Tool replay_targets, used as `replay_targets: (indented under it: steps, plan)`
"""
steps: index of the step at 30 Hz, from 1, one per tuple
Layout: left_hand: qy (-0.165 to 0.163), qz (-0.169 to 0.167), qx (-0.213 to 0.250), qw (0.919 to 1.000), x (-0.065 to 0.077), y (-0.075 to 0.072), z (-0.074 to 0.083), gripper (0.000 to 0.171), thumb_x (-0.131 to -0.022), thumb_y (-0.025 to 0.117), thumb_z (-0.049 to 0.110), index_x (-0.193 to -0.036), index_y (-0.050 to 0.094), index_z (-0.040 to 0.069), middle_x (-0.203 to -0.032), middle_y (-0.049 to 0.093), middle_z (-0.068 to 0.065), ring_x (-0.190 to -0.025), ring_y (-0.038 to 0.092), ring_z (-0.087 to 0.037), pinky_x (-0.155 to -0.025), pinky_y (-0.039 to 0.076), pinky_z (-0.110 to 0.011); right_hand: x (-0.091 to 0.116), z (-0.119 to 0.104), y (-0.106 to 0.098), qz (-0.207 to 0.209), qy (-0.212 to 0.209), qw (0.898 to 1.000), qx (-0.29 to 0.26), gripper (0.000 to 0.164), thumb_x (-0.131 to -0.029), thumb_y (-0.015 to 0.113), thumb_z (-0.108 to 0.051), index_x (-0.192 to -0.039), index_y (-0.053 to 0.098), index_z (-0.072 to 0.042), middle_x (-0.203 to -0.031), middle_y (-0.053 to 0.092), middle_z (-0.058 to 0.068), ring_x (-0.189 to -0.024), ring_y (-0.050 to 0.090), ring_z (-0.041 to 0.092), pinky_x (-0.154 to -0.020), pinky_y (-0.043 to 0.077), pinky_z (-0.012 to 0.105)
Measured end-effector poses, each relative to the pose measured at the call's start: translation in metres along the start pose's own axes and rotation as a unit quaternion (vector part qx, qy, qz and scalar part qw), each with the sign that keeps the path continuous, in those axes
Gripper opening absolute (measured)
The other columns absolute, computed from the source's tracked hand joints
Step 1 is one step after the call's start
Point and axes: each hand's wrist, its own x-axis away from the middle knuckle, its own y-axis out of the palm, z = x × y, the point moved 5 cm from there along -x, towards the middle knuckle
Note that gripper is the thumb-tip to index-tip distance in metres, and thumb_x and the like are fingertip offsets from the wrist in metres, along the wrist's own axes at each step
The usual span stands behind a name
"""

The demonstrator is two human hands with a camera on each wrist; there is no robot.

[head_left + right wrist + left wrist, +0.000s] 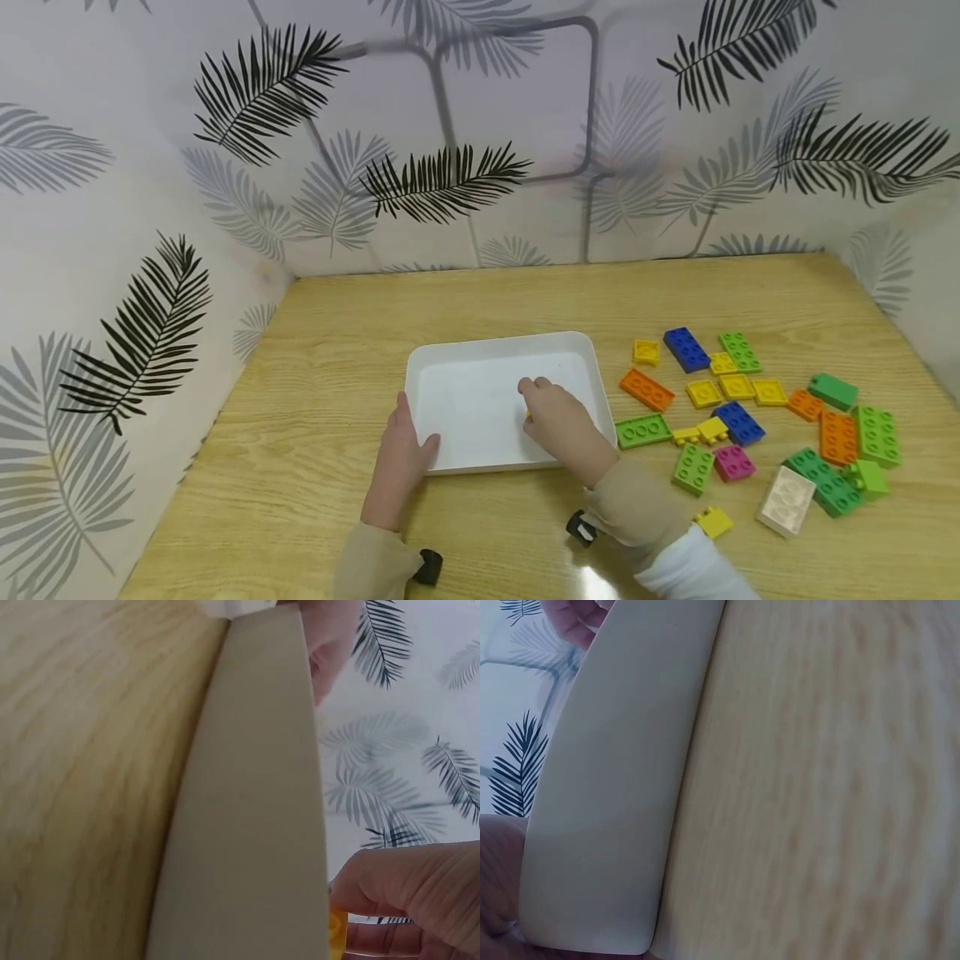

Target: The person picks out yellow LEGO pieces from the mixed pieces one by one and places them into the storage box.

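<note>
A white tray [480, 408] lies on the wooden table. My left hand [403, 450] holds its near left corner, with the thumb at the rim and the fingers along the outer side. In the left wrist view, part of that hand [499, 881] shows beside the tray's outer wall [615, 780]. Over the inside of the tray, my right hand [558, 421] pinches a small yellow toy brick [337, 934]. Most of the brick is hidden by the fingers and the tray wall, so its full shape cannot be seen.
Right of the tray lie several loose toy bricks: an orange one [647, 390], a green one [643, 431], a blue one [686, 349], a pink one [733, 462] and a white one [786, 501] among them. A leaf-patterned wall covering [480, 237] stands behind the table [285, 475].
</note>
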Motion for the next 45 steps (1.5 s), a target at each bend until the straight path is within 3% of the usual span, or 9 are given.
replay_targets:
  steps: [6,13,24,37,45]
  plan:
    - [0.010,0.007,-0.004,0.9999,0.001,0.000,0.004,0.079,-0.082,0.056,0.017,-0.139,0.007,-0.007,-0.137,0.029,-0.035,-0.121,0.036,-0.049,-0.101,0.036,-0.055,0.000,-0.010,0.012,-0.024,-0.012,1.000,0.005,0.028,-0.071,0.060,0.001,-0.098,0.053,0.000,-0.083,0.057,0.014,-0.060,0.046,0.018,-0.053,0.046,0.030]
    - [0.007,0.004,-0.006,1.0000,0.002,0.001,0.005,0.079,-0.082,0.056,0.018,-0.139,0.007,-0.007,-0.137,0.029,-0.035,-0.122,0.035,-0.049,-0.102,0.035,-0.055,-0.001,-0.013,0.028,-0.070,-0.007,0.997,0.008,0.030,-0.073,0.060,-0.001,-0.103,0.053,-0.002,-0.089,0.059,0.013,-0.065,0.049,0.017,-0.059,0.048,0.030]
    - [0.015,0.007,-0.015,0.9998,0.002,0.002,0.007,0.079,-0.082,0.056,0.018,-0.139,0.007,-0.008,-0.136,0.030,-0.035,-0.121,0.036,-0.049,-0.100,0.037,-0.055,-0.003,-0.014,0.041,-0.076,-0.027,0.997,0.022,0.026,-0.073,0.061,-0.002,-0.098,0.054,-0.003,-0.082,0.057,0.009,-0.063,0.045,0.014,-0.055,0.045,0.026]
    - [-0.004,0.007,-0.002,1.0000,0.002,0.001,0.005,0.078,-0.083,0.055,0.019,-0.139,0.007,-0.006,-0.138,0.029,-0.034,-0.123,0.034,-0.049,-0.102,0.035,-0.055,-0.003,-0.011,0.024,-0.050,-0.026,0.998,0.011,0.033,-0.072,0.065,-0.009,-0.104,0.055,-0.004,-0.085,0.057,0.008,-0.066,0.048,0.016,-0.058,0.047,0.031]
    - [-0.007,0.000,0.002,1.0000,0.003,0.000,0.005,0.078,-0.083,0.054,0.018,-0.139,0.006,-0.006,-0.139,0.027,-0.033,-0.125,0.032,-0.048,-0.104,0.033,-0.054,-0.001,-0.003,0.012,-0.062,-0.004,0.998,-0.005,0.030,-0.074,0.065,-0.013,-0.101,0.055,-0.005,-0.090,0.058,0.009,-0.073,0.053,0.020,-0.064,0.049,0.035]
